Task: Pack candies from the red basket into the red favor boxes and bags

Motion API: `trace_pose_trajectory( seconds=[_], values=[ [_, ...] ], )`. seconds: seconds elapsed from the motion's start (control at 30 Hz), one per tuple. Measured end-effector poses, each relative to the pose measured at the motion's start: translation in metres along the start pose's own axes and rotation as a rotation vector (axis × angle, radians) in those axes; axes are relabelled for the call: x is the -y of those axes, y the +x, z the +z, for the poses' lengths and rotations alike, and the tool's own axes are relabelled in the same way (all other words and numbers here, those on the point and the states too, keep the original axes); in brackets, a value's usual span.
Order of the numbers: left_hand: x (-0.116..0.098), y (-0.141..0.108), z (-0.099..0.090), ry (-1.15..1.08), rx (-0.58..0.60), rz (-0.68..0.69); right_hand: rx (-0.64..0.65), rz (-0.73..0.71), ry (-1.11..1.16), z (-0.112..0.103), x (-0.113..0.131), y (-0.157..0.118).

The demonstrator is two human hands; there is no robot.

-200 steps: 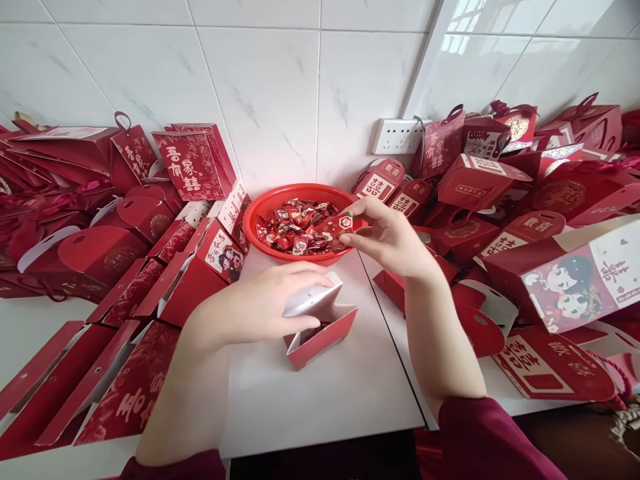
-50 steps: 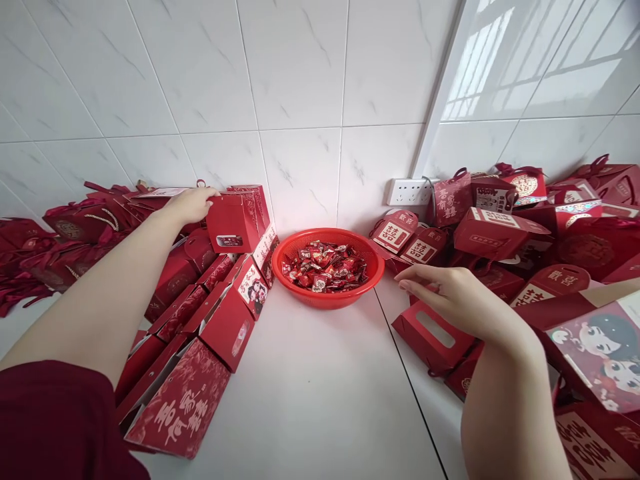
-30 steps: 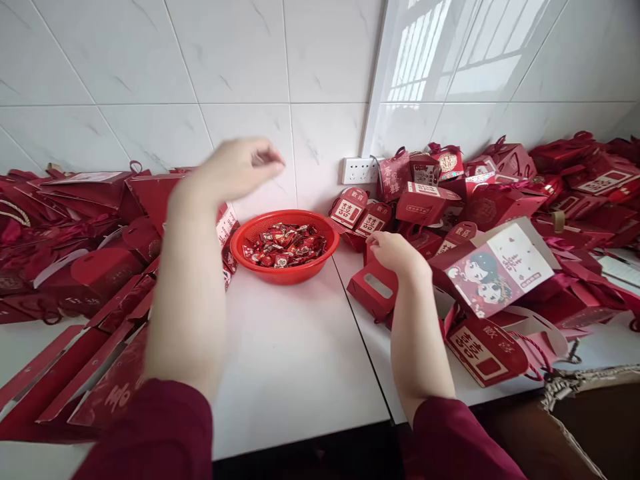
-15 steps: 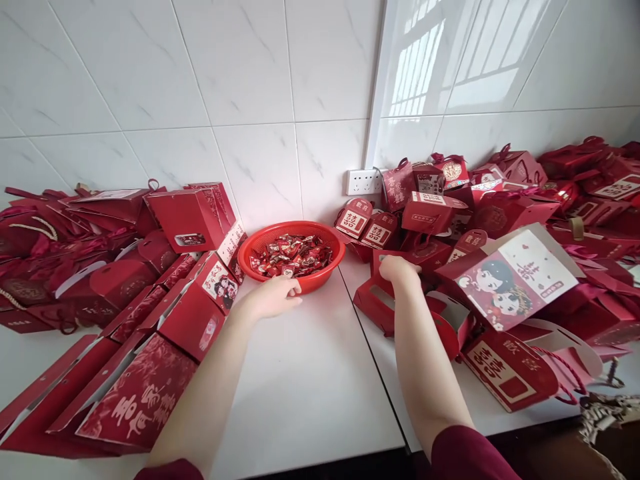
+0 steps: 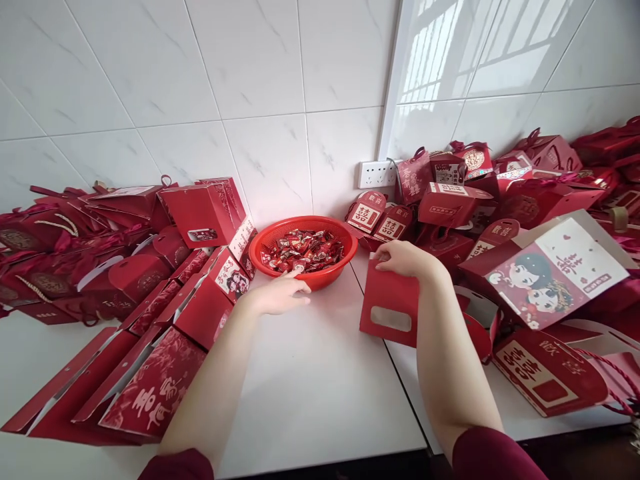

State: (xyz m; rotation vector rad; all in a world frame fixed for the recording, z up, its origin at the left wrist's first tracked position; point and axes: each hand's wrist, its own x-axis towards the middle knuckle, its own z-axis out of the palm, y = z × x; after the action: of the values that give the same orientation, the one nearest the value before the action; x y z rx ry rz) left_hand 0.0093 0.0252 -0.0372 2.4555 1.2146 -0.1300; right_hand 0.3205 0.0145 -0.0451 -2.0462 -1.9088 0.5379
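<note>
White worktop (image 5: pixel 310 387) beneath all items. Red boxes with printed characters (image 5: pixel 155 393) in rows, left side; mixed pile of red boxes (image 5: pixel 537 200), right side. Red plastic basket (image 5: pixel 303 252), near wall, holding wrapped sweets (image 5: pixel 305 250). Red box with oval window (image 5: pixel 390 300), right of basket, top edge gripped by right hand (image 5: pixel 400 259), fingers curled. Left hand (image 5: pixel 281 295) partly open, apparently empty, beside basket's front rim.

There are two hands (image 5: pixel 281 294), one held box (image 5: pixel 390 303), one basket (image 5: pixel 320 278) and one socket panel (image 5: pixel 376 175). The wrapped candies (image 5: pixel 306 249) overlap too much to count, and so do the many other boxes (image 5: pixel 153 393) heaped on both sides.
</note>
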Motion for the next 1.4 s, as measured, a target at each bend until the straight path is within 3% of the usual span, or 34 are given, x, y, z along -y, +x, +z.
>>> trace_pose_trajectory(
  seconds=[0.07,0.13,0.23,0.33,0.53,0.7,1.0,1.17,1.4],
  values=[
    [-0.001,-0.007,-0.008,-0.044,-0.106,0.038,0.006,-0.289,0.068,-0.007,0.019,-0.02],
    [-0.005,-0.019,-0.018,-0.1,-0.266,0.072,-0.013,-0.481,0.151,-0.011,0.039,-0.04],
    [-0.015,-0.036,-0.03,-0.121,-0.448,0.092,0.027,-0.635,0.248,-0.01,0.063,-0.06],
    [-0.024,-0.046,-0.033,-0.092,-0.502,0.123,0.129,-0.699,0.247,0.003,0.078,-0.06],
    [-0.035,-0.035,-0.019,-0.065,-0.378,0.248,0.051,-0.659,0.23,0.031,0.092,-0.045],
    [-0.036,-0.026,-0.011,-0.079,-0.265,0.204,0.051,-0.667,0.261,0.023,0.09,-0.054],
    [-0.033,-0.039,-0.023,-0.139,-0.126,0.212,0.123,-0.745,0.194,0.003,0.079,-0.063],
    [-0.028,-0.041,-0.026,-0.085,-0.021,0.188,0.162,-0.688,0.171,0.008,0.075,-0.057],
    [-0.02,-0.036,-0.026,-0.089,-0.019,0.118,0.239,-0.663,0.177,0.013,0.074,-0.054]
  ],
)
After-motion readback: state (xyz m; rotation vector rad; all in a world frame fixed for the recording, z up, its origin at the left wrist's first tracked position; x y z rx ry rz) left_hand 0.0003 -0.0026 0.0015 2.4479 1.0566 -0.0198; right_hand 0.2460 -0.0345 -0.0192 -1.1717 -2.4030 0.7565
